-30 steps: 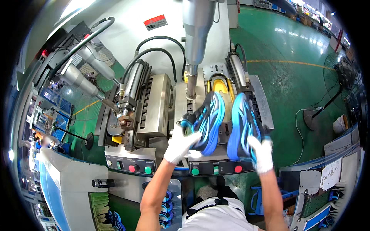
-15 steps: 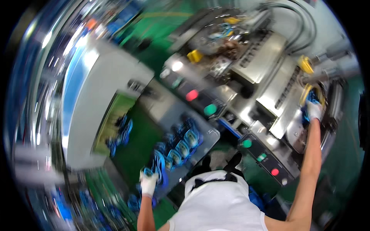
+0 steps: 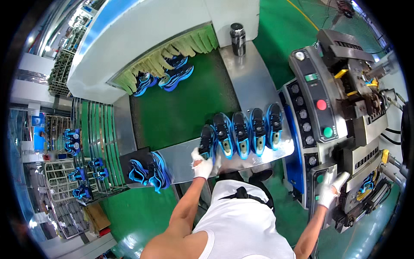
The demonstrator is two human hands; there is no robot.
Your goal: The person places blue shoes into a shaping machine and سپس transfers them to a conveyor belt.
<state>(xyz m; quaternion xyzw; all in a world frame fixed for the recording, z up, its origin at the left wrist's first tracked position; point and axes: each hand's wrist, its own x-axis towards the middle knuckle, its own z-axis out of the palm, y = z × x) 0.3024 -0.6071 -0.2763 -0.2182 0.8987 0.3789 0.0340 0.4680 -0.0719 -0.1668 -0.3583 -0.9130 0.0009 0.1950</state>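
My left hand (image 3: pixel 202 165), in a white glove, is closed on the near end of a black and blue shoe (image 3: pixel 207 140) at the left end of a row on a metal shelf (image 3: pixel 183 151). Several similar shoes (image 3: pixel 240 134) stand beside it, pointing away from me. My right hand (image 3: pixel 331 190), also gloved, is beside the control panel of the press machine (image 3: pixel 358 159), its fingers stretched out and holding nothing. Part of a blue shoe (image 3: pixel 367 183) shows inside the machine's near station.
Two more shoes (image 3: pixel 148 171) sit at the shelf's left end. Shoes also lie beneath the fringed curtain (image 3: pixel 172 54) of a white machine. A dark flask (image 3: pixel 237 39) stands on the far metal ledge. Racks (image 3: pixel 64 172) holding shoes stand at the left.
The view has swung to the right and steadied. My right hand has come away from the shoe in the press machine. My left hand remains at the shoe row.
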